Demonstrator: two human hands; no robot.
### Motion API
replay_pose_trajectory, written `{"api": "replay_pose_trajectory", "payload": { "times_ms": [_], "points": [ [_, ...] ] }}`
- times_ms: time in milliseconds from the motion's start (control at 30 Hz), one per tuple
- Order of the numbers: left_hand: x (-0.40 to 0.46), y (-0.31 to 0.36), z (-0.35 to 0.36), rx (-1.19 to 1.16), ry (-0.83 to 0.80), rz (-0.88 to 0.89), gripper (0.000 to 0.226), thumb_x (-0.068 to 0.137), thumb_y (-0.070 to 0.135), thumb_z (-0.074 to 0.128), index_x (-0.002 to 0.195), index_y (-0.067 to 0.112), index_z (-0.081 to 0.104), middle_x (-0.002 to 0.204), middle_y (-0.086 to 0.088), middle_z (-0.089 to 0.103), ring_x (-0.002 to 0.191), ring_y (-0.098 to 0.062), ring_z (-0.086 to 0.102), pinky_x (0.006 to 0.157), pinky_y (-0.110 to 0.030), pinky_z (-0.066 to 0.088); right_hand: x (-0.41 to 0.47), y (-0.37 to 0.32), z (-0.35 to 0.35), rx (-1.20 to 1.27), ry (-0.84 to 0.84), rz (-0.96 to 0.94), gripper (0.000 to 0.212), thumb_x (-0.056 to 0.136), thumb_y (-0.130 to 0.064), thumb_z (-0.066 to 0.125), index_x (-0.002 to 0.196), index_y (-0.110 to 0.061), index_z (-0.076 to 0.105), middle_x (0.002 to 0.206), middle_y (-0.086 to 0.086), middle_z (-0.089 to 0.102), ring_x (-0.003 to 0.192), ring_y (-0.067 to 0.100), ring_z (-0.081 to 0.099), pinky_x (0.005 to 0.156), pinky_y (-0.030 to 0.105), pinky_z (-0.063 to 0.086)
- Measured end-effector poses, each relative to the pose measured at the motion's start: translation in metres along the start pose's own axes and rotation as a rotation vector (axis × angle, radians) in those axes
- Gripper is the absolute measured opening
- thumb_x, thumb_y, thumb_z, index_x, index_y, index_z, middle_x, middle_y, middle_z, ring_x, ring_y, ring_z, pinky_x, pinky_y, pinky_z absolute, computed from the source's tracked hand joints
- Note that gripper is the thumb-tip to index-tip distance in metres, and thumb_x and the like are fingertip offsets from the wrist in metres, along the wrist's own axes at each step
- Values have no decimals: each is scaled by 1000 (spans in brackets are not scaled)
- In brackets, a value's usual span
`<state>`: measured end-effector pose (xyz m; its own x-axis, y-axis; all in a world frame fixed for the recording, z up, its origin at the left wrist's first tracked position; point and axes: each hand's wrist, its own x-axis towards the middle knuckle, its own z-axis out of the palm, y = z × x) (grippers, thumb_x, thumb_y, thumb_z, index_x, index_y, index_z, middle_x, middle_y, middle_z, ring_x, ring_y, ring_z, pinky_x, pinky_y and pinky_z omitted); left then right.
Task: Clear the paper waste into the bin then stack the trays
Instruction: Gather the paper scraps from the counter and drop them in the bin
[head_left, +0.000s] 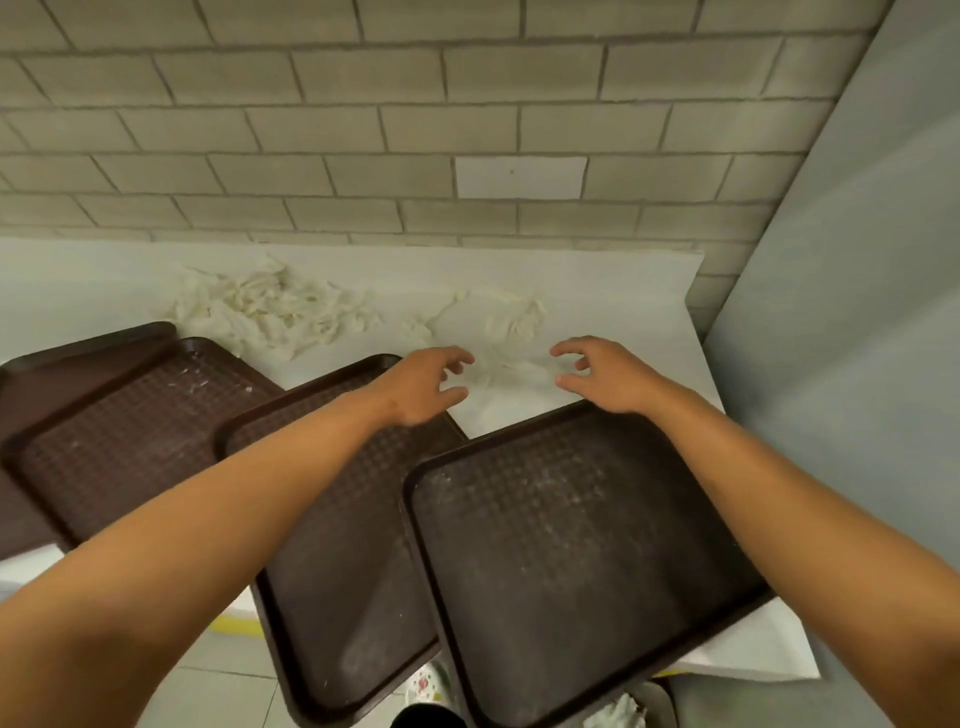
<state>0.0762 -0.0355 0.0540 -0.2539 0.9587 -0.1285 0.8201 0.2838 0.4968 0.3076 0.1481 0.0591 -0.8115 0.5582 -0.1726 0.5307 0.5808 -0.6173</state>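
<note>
Paper waste: two heaps on my desk (623, 291), a large crumpled pile (270, 309) by the wall and a smaller wad (498, 332) ahead of me. None visibly binned; bin (618, 714) barely glimpsed below.
Trays: right tray (576, 561), middle tray (332, 545), left tray (124, 415), overlapping, unstacked.
My left hand (423, 387) and right hand (605, 376): spread, fingers curved, empty, flanking the wad.
Status: judged barely begun.

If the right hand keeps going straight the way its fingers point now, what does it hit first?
Most likely the crumpled white paper on the counter, just ahead of the right hand. Its curved fingers point forward and left towards the nearest piece. Height above the counter is unclear, so it may already be nearly touching.
</note>
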Motion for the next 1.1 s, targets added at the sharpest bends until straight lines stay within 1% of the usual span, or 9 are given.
{"api": "replay_pose_trajectory", "payload": {
  "times_ms": [233, 400, 500, 600, 700, 800, 867, 967, 1100],
  "points": [
    [76, -22, 15, 256, -123, 75, 81, 92, 41, 67, 157, 25, 20, 154, -11, 36, 137, -29, 41, 114, -40, 36, 68, 28, -2, -161, -124, 108, 51, 99, -24, 60, 148, -30, 45, 155, 1, 42, 135, 23, 47, 106, 28, 38],
    [114, -33, 35, 331, -264, 107, 93, 92, 38, 69, 158, 36, 3, 167, -2, -7, 154, -27, -5, 122, -49, 15, 92, 55, -10, -211, -143, 126, 52, 100, -20, 57, 149, -30, 43, 159, 0, 37, 140, 24, 42, 114, 33, 37],
    [131, -42, 45, 338, -348, 97, 90, 93, 37, 67, 157, 41, 3, 166, 2, -16, 152, -25, -19, 121, -50, 12, 100, 70, -14, -256, -158, 105, 53, 100, -18, 57, 150, -28, 42, 159, 1, 36, 140, 25, 43, 114, 31, 35],
    [143, -45, 50, 338, -377, 91, 77, 97, 40, 60, 157, 38, 14, 168, -1, -4, 153, -26, -11, 122, -49, 12, 107, 80, -14, -294, -177, 84, 54, 101, -18, 57, 152, -26, 40, 160, 2, 36, 140, 25, 43, 113, 31, 35],
    [146, -46, 49, 268, -322, 86, 57, 99, 37, 57, 153, 30, 36, 165, -4, 17, 152, -27, 16, 121, -40, 20, 118, 82, -12, -319, -178, 51, 56, 101, -17, 57, 153, -24, 38, 161, 3, 35, 142, 25, 41, 114, 31, 33],
    [141, -52, 48, 263, -194, 140, 41, 99, 36, 57, 139, 23, 57, 145, -7, 47, 134, -28, 43, 110, -35, 33, 137, 75, -8, -328, -153, 18, 59, 101, -18, 57, 155, -23, 34, 162, 3, 32, 144, 25, 38, 117, 33, 32],
    [136, -58, 49, 251, -131, 165, 33, 98, 37, 59, 126, 22, 68, 125, -7, 59, 119, -27, 53, 98, -31, 38, 152, 66, -4, -341, -129, -8, 62, 100, -19, 58, 156, -24, 31, 165, 2, 26, 146, 25, 35, 118, 35, 32],
    [128, -62, 45, 161, -86, 122, 30, 97, 41, 59, 114, 20, 73, 106, -4, 63, 103, -23, 59, 85, -27, 39, 170, 46, 5, -384, -116, -80, 69, 99, -28, 62, 158, -25, 27, 169, 1, 14, 153, 24, 22, 121, 37, 25],
    [118, -64, 33, 33, 4, 97, 29, 94, 39, 64, 107, 17, 76, 95, -5, 67, 92, -22, 62, 88, -33, 46, 183, 29, 21, -423, -182, -139, 77, 95, -43, 65, 159, -27, 26, 170, 5, 7, 156, 27, 8, 124, 46, 20]
  ]
}}
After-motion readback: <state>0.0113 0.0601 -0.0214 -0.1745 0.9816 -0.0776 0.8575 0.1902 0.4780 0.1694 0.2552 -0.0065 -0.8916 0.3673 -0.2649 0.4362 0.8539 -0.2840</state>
